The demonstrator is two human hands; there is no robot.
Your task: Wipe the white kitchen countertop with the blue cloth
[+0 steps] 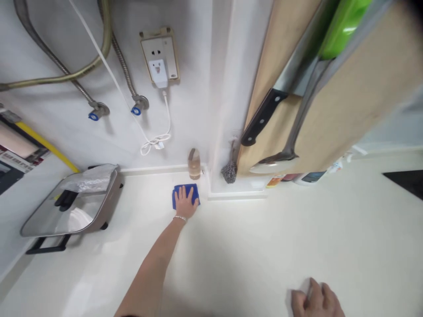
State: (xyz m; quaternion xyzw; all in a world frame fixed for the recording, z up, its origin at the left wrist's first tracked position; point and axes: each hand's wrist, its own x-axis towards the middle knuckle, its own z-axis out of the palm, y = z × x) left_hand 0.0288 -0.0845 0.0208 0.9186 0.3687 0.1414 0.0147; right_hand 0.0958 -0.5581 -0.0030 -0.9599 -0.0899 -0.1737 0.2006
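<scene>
- Blue cloth (195, 191) at the centre of things, lying on the white bench (238, 255) near the wall (191, 119), and the left hand (185, 203) sits squarely on top of it!
- Look at the fingers there — spread apart, palm down, laid flat across the fabric, with a thin bracelet (180, 217) round the wrist.
- Just beyond the cloth, a see-through brownish container (194, 166) stands upright at the corner.
- Down at the lower right, the right hand (316, 304) is low over the bench, well apart from the cloth, fingers curled and the rest cut off by the edge of view — whether they pinch anything, I cannot tell.
- Over on the left, a boxy pan (112, 198) under its glass lid (46, 219), clear plastic (95, 177) draped on top.
- Above, a white plug (157, 72) fills part of the socket (170, 55), its cord bunched in a knot.
- On the right, a wooden board (333, 127) backs a black-handled knife (264, 116) and a green-handled metal utensil (304, 112), steel scrubber (229, 172) hanging beside them.
</scene>
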